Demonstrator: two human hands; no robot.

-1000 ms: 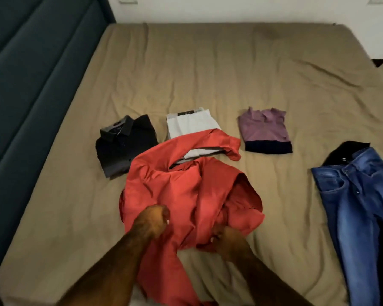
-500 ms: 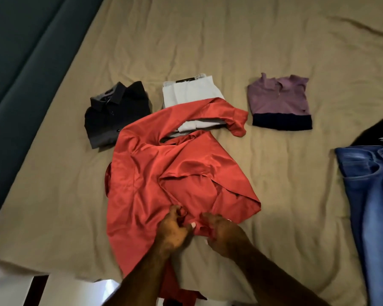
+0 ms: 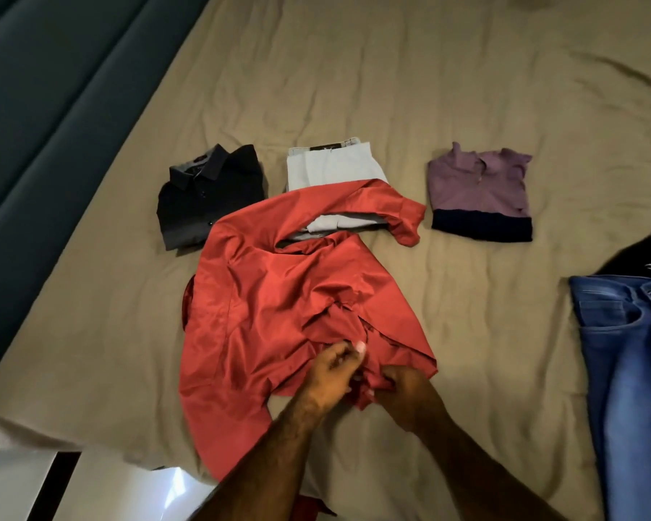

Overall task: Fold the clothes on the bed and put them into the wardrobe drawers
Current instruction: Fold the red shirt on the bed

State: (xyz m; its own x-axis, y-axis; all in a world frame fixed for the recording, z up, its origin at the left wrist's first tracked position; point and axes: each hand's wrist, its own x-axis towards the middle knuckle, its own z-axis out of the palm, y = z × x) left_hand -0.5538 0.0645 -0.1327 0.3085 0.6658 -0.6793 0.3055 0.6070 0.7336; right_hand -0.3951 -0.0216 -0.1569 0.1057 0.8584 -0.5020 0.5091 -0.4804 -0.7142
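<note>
While three folded shirts [image 3: 480,189] wait, both hands [image 3: 333,374] pinch the unfolded red shirt [image 3: 286,317], and the jeans [image 3: 632,370] remain unfolded.

No lettering can be read anywhere in the view. A dark label at the waistband of the folded white garment [image 3: 333,163] is too small and blurred to make out, as is a small tag inside the collar of the folded black shirt [image 3: 211,193].

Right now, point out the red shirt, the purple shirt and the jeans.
red shirt [image 3: 279,295]: head view, middle of its spread back.
purple shirt [image 3: 480,186]: head view, folded front.
jeans [image 3: 632,351]: head view, upper leg.
</note>
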